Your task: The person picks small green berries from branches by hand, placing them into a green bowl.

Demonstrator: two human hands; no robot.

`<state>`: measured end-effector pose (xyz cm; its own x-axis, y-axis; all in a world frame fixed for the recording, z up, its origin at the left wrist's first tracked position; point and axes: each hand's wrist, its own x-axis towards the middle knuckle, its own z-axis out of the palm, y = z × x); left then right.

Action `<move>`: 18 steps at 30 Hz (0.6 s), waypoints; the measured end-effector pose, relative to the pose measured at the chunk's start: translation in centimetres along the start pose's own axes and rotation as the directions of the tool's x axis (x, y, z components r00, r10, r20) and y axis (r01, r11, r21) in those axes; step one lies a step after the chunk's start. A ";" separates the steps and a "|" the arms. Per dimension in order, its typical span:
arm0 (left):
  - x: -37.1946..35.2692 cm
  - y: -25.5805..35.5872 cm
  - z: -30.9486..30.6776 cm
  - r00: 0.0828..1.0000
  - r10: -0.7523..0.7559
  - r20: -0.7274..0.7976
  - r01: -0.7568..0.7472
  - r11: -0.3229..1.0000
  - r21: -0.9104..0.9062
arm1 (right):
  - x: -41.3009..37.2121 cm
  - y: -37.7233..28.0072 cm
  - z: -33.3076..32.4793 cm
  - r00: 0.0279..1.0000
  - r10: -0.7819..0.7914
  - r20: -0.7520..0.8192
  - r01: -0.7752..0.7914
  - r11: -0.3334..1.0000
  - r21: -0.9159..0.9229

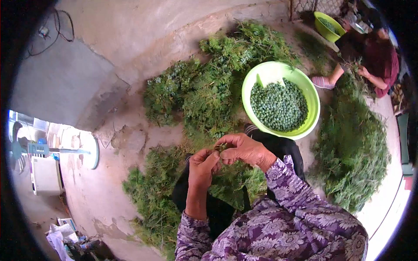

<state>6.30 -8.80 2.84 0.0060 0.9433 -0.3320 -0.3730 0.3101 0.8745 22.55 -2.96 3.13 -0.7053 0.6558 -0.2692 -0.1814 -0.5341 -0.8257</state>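
Observation:
My left hand (201, 167) and my right hand (247, 150) meet above my lap, fingertips pinched together. Between them is a small brownish-green sprig (220, 148), mostly hidden by the fingers. Just beyond my right hand stands a lime-green basin (315, 114), partly filled with round blue-green berries (278, 106). Farther ahead lies a heap of leafy evergreen branches (209, 93), some bearing pale berries. More cut greenery (152, 182) covers the floor at my left and between my legs.
Another pile of feathery branches (355, 148) spreads at the right. Beyond it a person in a dark red top (383, 61) handles a twig, near a second green basin (321, 32) of berries. A standing fan (39, 150) and a white box (46, 176) are at the left.

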 end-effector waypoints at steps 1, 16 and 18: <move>-1.0 0.3 0.5 1.000 0.002 0.009 -0.003 1.000 0.018 | -0.9 0.0 0.7 0.999 -0.038 0.000 0.038 0.998 -0.045; -11.0 1.0 8.3 0.986 0.124 0.115 -0.165 0.852 0.497 | -12.4 0.1 2.0 0.971 -0.239 0.017 0.236 0.945 -0.225; -10.9 0.6 8.8 0.985 0.087 0.150 -0.146 0.883 0.447 | -13.0 0.0 1.9 0.972 -0.234 0.013 0.231 0.948 -0.219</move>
<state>14.15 -17.87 10.14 0.1122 0.9738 -0.1977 0.0842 0.1889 0.9784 30.41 -12.53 7.58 -0.6525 0.7552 -0.0623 -0.1846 -0.2382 -0.9535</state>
